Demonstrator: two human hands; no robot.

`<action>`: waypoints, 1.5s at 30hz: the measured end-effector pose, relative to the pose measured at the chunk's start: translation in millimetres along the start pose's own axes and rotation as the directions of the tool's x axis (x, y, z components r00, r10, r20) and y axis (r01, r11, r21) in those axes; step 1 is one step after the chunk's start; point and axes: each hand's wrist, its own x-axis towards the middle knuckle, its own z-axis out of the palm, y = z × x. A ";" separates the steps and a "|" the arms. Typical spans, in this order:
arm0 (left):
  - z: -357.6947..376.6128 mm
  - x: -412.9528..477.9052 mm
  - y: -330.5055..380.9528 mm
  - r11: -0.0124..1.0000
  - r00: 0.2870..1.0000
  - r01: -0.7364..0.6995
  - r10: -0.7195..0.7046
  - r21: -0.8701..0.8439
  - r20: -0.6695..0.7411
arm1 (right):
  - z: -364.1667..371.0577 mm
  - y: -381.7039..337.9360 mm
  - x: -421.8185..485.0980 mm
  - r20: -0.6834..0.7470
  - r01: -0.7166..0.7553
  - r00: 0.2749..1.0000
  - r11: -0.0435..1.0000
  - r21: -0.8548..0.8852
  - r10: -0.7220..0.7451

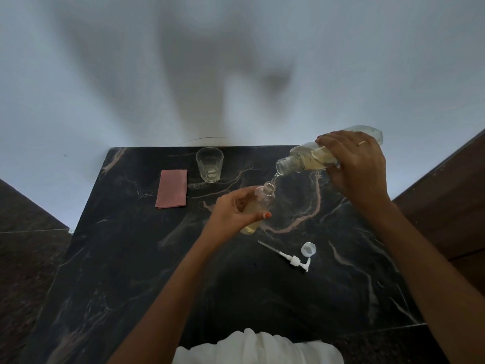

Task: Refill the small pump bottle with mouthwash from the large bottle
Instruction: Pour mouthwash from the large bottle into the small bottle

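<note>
My right hand (354, 164) grips the large clear bottle (309, 158), tipped with its open mouth down and to the left. Pale yellow mouthwash runs from that mouth into the small clear bottle (263, 197). My left hand (236, 211) holds the small bottle, tilted, just above the dark marble table (131, 258). Yellow liquid fills the small bottle's lower part. The white pump head (291, 258) with its tube lies on the table to the right of my left arm. Beside it lies the large bottle's clear cap (308, 249).
A clear drinking glass (209, 165) stands near the table's far edge. A folded pink cloth (172, 188) lies to its left. A white wall rises behind the table. Brown wooden furniture (446, 193) stands on the right.
</note>
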 end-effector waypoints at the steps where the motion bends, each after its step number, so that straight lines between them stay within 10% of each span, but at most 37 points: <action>1: 0.0 0.3 -0.6 1.000 1.000 -0.002 0.002 0.005 0.002 | -0.1 -0.1 0.1 0.001 -0.002 1.000 1.000 -0.001 0.002; 45: -1.6 -1.6 3.6 1.000 1.000 0.000 0.000 0.006 0.003 | -4.6 -2.3 4.3 -0.007 0.031 0.999 0.999 -0.016 -0.032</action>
